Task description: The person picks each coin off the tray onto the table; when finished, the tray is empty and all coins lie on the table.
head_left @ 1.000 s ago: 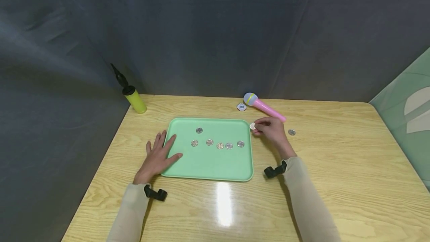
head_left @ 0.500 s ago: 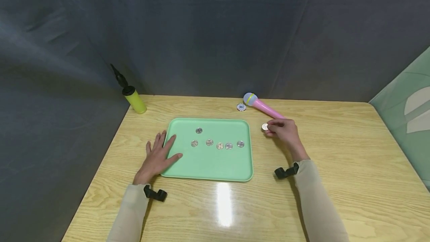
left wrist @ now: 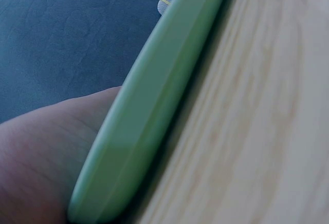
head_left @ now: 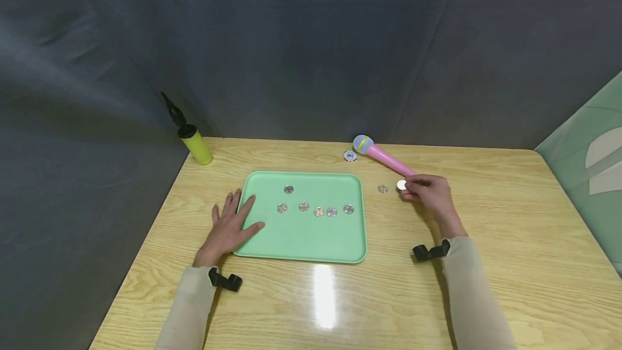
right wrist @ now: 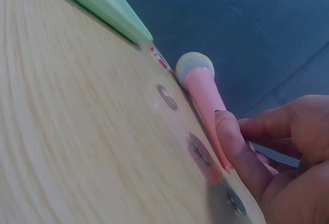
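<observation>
My left hand (head_left: 227, 233) lies with fingers spread over the left rim of a green tray (head_left: 301, 239). In the left wrist view the tray's side wall (left wrist: 149, 100) hides most of that hand. Several silver coins, one of them a coin (head_left: 303, 207) near the middle, lie flat inside the tray. To the tray's right, my right hand (head_left: 431, 194) pinches a bright coin (head_left: 401, 184) between thumb and fingertips, low over the table. Another coin (head_left: 383, 189) lies on the table between that hand and the tray. More table coins, such as this coin (right wrist: 236, 202), show below the right hand.
Behind the right hand lies a pink toy microphone (head_left: 389, 161), its head beside a white poker chip (head_left: 350, 155). A lime-green hand pump (head_left: 198, 147) with a black nozzle stands at the back left corner. A dark curtain (head_left: 301, 53) hangs along the table's back edge.
The right hand has moved right, away from the tray's edge, carrying the bright coin. The coin beside the tray has come into sight. My left hand and the tray have stayed put.
</observation>
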Tool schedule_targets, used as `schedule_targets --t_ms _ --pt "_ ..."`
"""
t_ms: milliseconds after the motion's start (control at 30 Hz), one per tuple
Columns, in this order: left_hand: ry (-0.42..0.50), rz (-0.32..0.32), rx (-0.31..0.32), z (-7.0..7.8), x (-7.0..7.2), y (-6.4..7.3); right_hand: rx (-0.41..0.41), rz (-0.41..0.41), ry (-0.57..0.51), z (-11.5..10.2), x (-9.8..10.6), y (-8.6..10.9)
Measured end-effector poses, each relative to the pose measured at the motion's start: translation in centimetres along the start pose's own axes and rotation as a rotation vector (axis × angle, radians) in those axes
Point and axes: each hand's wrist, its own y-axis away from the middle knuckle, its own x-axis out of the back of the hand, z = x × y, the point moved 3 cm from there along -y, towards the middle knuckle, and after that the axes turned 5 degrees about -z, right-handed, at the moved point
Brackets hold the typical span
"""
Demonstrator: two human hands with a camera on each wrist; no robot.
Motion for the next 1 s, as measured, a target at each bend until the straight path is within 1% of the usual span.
schedule_targets --t_ms 333,600,833,933,1000 --pt "0.006 0.0 -0.003 0.3 0.2 0.1 -0.018 0.027 -0.061 -0.1 2.6 1.0" --pt "0.011 -0.005 0.0 0.4 0.3 0.1 0.003 0.043 -0.094 0.0 4.7 1.6" --pt "0.016 0.002 0.003 0.3 0.2 0.0 -0.004 0.055 -0.123 0.4 6.5 1.9" --pt "0.012 0.005 0.001 0.3 0.2 0.0 -0.016 0.058 -0.109 0.7 7.1 2.0" --pt "0.01 0.007 0.001 0.3 0.2 0.0 -0.026 0.063 -0.07 0.9 7.5 2.1"
